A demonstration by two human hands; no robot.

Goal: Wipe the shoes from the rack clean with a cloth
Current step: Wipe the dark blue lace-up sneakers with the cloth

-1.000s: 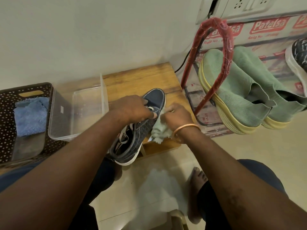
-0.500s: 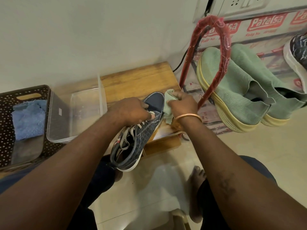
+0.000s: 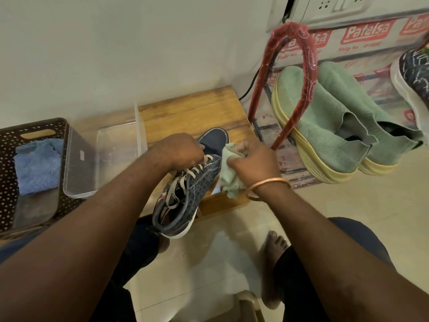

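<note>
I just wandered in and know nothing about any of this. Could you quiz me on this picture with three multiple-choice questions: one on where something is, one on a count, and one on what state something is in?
1. Where does the blue cloth lie?
A. in the dark basket
B. in a bucket
C. on a bed

2. How many pale green shoes stand on the red rack?
A. one
B. two
C. four

3. The dark blue shoe is:
A. hung on a hook
B. held by the left hand while the right hand holds a green cloth at its side
C. sunk in water

Answers:
1 A, it lies inside the basket.
2 B, a pair sits side by side.
3 B, the left fingers curl over the shoe at the laces.
</note>
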